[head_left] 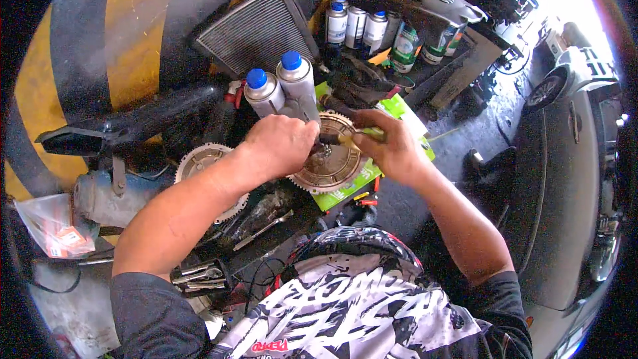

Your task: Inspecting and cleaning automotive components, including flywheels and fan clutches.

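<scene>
My left hand (282, 143) is closed in a fist over the left part of a round metal disc with a toothed rim (332, 169). Between my hands runs a short dark piece (329, 139) with a yellowish end, its kind too blurred to tell. My right hand (393, 144) has its fingers curled at that yellowish end, over the disc's right side. What my left fist grips is mostly hidden. The disc lies on a bright green sheet or flat box (405, 110). A second toothed metal disc (199, 159) is partly covered by my left forearm.
Two blue-capped cans (292, 73) stand just beyond my hands, with a radiator (259, 30) behind them. More cans (375, 30) stand at the back. A wrench (262, 231) and several sockets (199, 278) lie nearer. A grey vehicle (565, 179) is at right.
</scene>
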